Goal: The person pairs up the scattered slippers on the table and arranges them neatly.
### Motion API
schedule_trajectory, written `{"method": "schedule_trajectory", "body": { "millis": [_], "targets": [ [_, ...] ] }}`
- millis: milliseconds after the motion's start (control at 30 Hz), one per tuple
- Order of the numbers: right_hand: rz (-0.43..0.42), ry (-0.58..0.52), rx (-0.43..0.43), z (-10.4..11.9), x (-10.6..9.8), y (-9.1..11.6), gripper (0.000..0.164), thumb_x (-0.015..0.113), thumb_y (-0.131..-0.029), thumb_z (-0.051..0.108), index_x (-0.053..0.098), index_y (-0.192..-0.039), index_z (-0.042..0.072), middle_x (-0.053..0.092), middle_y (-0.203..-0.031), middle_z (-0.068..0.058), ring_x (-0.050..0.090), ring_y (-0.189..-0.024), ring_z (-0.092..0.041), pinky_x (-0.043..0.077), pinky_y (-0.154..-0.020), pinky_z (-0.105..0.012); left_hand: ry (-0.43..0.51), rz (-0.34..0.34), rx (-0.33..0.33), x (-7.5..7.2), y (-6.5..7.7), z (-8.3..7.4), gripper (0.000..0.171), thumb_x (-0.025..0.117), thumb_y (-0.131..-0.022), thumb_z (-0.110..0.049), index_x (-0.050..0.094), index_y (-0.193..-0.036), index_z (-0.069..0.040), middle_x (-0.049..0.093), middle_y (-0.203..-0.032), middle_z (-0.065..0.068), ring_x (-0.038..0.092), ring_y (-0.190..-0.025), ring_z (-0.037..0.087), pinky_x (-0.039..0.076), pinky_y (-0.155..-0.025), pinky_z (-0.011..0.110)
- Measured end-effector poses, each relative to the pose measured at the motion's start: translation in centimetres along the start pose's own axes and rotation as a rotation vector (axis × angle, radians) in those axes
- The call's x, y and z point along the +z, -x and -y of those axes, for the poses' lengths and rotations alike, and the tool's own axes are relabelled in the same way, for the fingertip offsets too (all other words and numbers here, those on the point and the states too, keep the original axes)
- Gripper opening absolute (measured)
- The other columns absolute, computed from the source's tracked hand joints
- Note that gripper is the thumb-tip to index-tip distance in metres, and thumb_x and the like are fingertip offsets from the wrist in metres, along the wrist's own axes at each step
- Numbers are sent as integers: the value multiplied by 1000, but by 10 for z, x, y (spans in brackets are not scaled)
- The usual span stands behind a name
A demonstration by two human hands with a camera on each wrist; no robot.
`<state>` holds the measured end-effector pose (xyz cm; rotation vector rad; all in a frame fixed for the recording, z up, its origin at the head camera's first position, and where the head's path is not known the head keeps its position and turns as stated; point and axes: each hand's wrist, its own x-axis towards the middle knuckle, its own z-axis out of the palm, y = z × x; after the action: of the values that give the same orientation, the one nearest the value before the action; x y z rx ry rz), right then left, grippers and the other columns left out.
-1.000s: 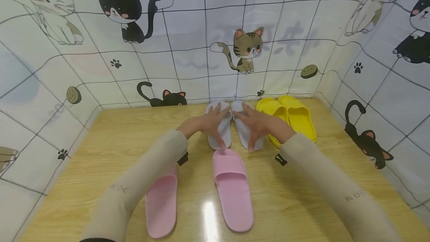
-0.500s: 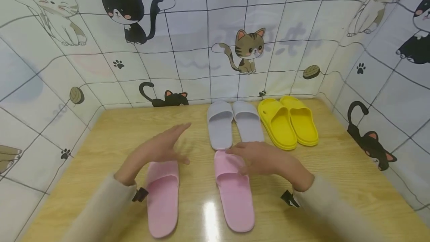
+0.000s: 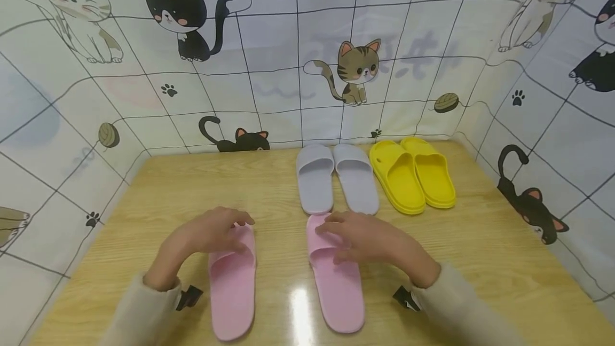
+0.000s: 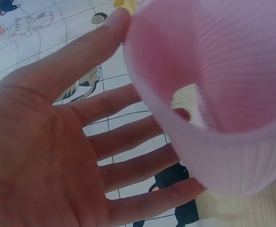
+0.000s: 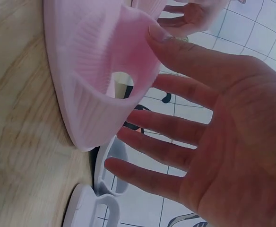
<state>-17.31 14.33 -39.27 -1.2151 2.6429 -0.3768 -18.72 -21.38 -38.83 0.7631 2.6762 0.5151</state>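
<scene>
Two pink slippers lie apart on the wooden surface, toes pointing away from me. My left hand [image 3: 218, 234] is over the toe end of the left pink slipper [image 3: 233, 298], and in the left wrist view its thumb and extended fingers [image 4: 124, 146] come right up to the ribbed strap [image 4: 232, 156]. At the front of the right pink slipper [image 3: 338, 298], my right hand [image 3: 362, 236] reaches across the strap. Its thumb is at the strap's opening in the right wrist view, with the other fingers [image 5: 161, 127] spread along the outside.
Behind the right pink slipper stands a pair of pale grey slippers [image 3: 314, 186], close to the back wall. A yellow pair [image 3: 403, 186] is beside them on the right. Cat-patterned cloth [image 3: 274, 89] lines the back and both sides of the wooden tabletop [image 3: 269, 292].
Both hands have come back from the grey slippers to the pink ones. The left hand has moved left and down onto its slipper's front. None of the slippers has visibly shifted.
</scene>
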Motion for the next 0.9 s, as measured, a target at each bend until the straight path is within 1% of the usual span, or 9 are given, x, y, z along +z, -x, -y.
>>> {"method": "schedule_trajectory", "body": {
  "millis": [167,300,400,533,767,900],
  "targets": [
    [-14,13,-8,-2,3,0,50,73,-90,33,60,-136,18,57,-138,-7,55,-123,-27,47,-101,-46,52,39,-11,-1,4,0,48,83,-78,-30,69,-121,-15,67,-120,0,58,-109,22,47,-94,48],
    [-29,12,-14,-4,4,0,39,63,-98,32,62,-134,20,59,-135,-4,57,-121,-25,48,-100,-44,70,63,-14,-2,5,0,48,83,-79,-28,68,-123,-16,65,-124,2,56,-112,23,47,-96,50],
    [-42,11,-37,-6,4,-1,35,59,-101,28,62,-134,19,60,-134,-5,57,-121,-25,48,-100,-43,68,85,-14,-4,5,0,49,82,-80,-24,67,-126,-16,64,-127,4,56,-116,25,45,-98,52],
    [-59,15,-61,-6,6,-3,35,61,-99,27,63,-133,17,62,-131,-5,59,-118,-24,48,-99,-42,58,106,-15,-6,6,2,50,81,-81,-21,65,-127,-18,62,-130,5,54,-120,28,44,-101,54],
    [-54,1,-77,-1,12,-5,36,62,-98,39,65,-130,22,65,-125,0,61,-112,-19,51,-95,-38,64,122,-28,-5,6,3,48,80,-81,-18,64,-126,-20,61,-129,5,54,-117,26,44,-99,53],
    [-63,-13,-100,4,15,-6,38,61,-97,42,65,-129,21,65,-122,1,61,-109,-16,52,-93,-36,73,125,-30,-5,6,2,49,80,-81,-17,64,-127,-18,62,-129,6,54,-115,25,45,-98,52]
  ]
}}
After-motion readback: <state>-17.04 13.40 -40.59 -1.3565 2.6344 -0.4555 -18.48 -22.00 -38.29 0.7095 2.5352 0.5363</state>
